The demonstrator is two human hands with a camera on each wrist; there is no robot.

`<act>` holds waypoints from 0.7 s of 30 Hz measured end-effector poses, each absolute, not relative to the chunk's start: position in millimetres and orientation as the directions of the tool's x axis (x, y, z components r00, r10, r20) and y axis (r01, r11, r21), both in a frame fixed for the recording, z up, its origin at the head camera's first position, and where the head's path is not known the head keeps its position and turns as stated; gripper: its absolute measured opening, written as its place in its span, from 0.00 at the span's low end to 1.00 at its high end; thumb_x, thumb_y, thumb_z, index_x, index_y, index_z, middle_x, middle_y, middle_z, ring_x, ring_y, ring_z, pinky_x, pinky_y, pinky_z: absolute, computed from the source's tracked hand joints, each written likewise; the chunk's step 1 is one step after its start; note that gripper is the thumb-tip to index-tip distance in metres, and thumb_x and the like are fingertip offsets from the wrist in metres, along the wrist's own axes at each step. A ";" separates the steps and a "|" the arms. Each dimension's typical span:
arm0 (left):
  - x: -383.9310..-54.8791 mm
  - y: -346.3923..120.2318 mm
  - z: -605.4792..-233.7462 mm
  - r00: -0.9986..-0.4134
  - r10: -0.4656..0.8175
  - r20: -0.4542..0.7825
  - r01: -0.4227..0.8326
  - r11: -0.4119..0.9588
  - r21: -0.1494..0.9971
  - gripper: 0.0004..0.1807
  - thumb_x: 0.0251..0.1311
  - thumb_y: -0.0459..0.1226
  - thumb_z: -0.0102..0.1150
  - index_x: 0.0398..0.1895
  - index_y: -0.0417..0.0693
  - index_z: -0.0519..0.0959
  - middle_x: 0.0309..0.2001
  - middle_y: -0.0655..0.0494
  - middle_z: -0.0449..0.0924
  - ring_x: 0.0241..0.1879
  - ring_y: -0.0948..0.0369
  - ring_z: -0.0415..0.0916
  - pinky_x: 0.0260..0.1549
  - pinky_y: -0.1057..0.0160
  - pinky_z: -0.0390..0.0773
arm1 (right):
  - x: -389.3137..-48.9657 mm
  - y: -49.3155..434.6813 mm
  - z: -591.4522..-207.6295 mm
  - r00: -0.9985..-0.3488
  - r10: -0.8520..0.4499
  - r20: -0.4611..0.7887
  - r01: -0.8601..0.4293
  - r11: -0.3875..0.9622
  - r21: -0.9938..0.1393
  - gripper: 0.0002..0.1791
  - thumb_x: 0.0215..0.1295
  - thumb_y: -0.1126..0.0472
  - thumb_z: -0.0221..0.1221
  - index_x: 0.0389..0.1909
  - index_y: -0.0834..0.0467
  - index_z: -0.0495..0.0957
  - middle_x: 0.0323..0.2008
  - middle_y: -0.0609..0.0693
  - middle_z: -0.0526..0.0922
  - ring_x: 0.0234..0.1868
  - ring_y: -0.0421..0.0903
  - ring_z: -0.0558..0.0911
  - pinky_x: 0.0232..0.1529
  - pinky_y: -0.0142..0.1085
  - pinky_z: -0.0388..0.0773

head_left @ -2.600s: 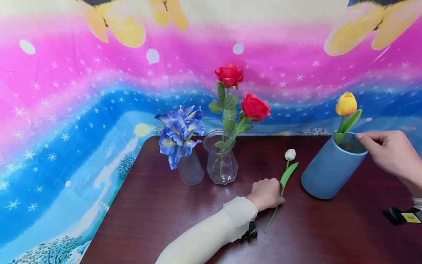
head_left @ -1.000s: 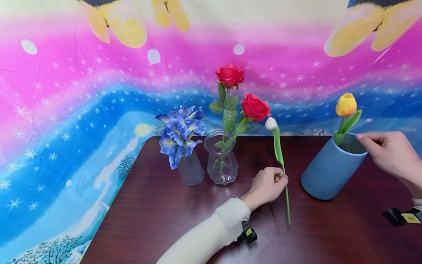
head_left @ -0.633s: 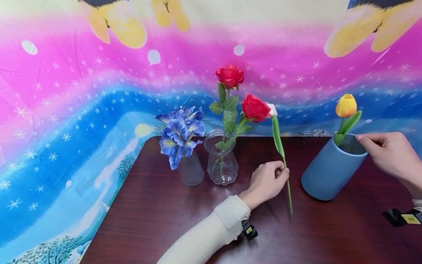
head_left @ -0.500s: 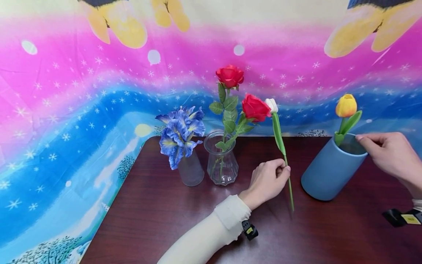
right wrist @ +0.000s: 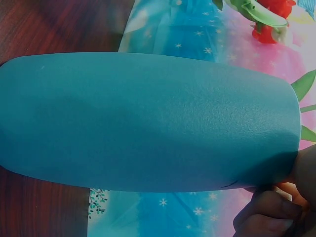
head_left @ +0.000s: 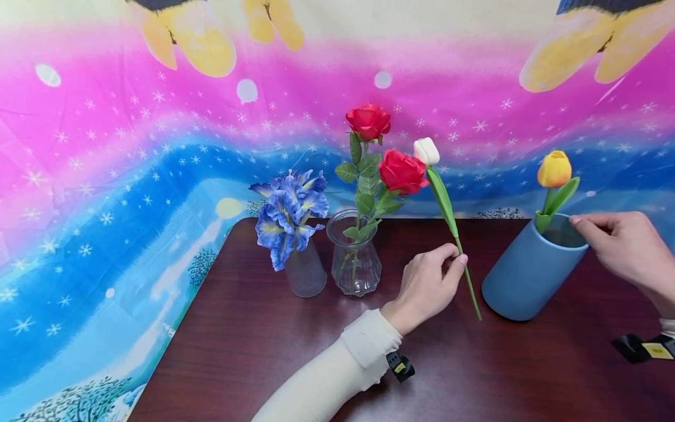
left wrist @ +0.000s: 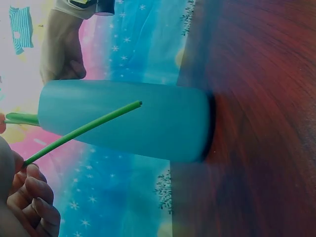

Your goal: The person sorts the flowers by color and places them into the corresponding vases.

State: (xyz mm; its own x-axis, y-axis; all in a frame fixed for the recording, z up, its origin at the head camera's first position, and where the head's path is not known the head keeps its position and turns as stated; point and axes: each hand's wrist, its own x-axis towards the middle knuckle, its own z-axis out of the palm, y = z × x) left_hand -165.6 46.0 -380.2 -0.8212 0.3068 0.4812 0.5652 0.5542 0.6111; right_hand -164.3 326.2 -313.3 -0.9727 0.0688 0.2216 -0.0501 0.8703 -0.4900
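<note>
My left hand (head_left: 429, 284) pinches the green stem of a white tulip (head_left: 442, 202) between thumb and fingers. The flower leans up and left, its white head beside the lower red rose (head_left: 403, 172); the bare stem end hangs above the table. On the right, my right hand (head_left: 627, 246) grips the rim of a blue vase (head_left: 532, 269), thumb and fingers at its right edge. A yellow tulip (head_left: 554, 169) stands in that vase. In the left wrist view the stem (left wrist: 89, 127) crosses in front of the vase (left wrist: 128, 121), and its tip is outside it.
A clear glass vase (head_left: 356, 272) with two red roses stands at the middle back of the dark wooden table (head_left: 237, 351). To its left, blue irises (head_left: 290, 211) fill a frosted vase (head_left: 306, 272). A printed cloth backdrop (head_left: 158, 117) hangs behind.
My left hand has lifted the white tulip off the table and raised it, its head tilting left and nudging the lower rose leftward. My right hand keeps its grip on the vase rim.
</note>
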 end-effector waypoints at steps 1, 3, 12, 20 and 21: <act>-165.6 46.2 -379.2 -0.819 0.308 0.484 0.568 0.551 0.611 0.09 0.73 0.46 0.52 0.34 0.60 0.79 0.17 0.68 0.70 0.17 0.73 0.61 0.21 0.78 0.62 | -164.2 326.1 -313.3 -0.973 0.069 0.222 -0.050 0.870 -0.490 0.30 0.83 0.51 0.39 0.52 0.75 0.77 0.13 0.51 0.59 0.14 0.49 0.59 0.19 0.40 0.57; -166.0 46.8 -376.9 -0.816 0.310 0.489 0.573 0.548 0.609 0.09 0.73 0.46 0.52 0.34 0.60 0.78 0.18 0.69 0.71 0.17 0.74 0.62 0.22 0.79 0.62 | -164.1 325.9 -313.1 -0.971 0.068 0.228 -0.054 0.871 -0.488 0.29 0.83 0.52 0.39 0.49 0.75 0.78 0.13 0.51 0.59 0.14 0.49 0.58 0.19 0.40 0.56; -164.8 48.6 -366.8 -0.797 0.310 0.518 0.595 0.549 0.587 0.08 0.73 0.45 0.52 0.35 0.60 0.79 0.17 0.68 0.70 0.17 0.73 0.61 0.22 0.79 0.62 | -164.6 326.1 -313.1 -0.969 0.062 0.241 -0.065 0.872 -0.485 0.28 0.82 0.51 0.40 0.37 0.70 0.79 0.13 0.50 0.58 0.14 0.49 0.58 0.19 0.40 0.56; -162.0 44.4 -364.5 -0.773 0.288 0.566 0.619 0.540 0.570 0.08 0.73 0.44 0.53 0.37 0.56 0.79 0.21 0.68 0.75 0.20 0.74 0.64 0.22 0.79 0.62 | -164.9 327.3 -314.1 -0.969 0.056 0.242 -0.069 0.875 -0.480 0.29 0.83 0.52 0.40 0.48 0.74 0.78 0.13 0.51 0.59 0.14 0.49 0.58 0.19 0.40 0.56; -161.7 43.9 -363.9 -0.768 0.284 0.574 0.624 0.533 0.571 0.08 0.73 0.44 0.54 0.36 0.56 0.80 0.22 0.68 0.75 0.19 0.74 0.64 0.22 0.79 0.62 | -165.1 327.3 -314.2 -0.969 0.055 0.243 -0.070 0.875 -0.479 0.29 0.83 0.52 0.39 0.48 0.75 0.78 0.13 0.51 0.59 0.14 0.49 0.58 0.19 0.40 0.56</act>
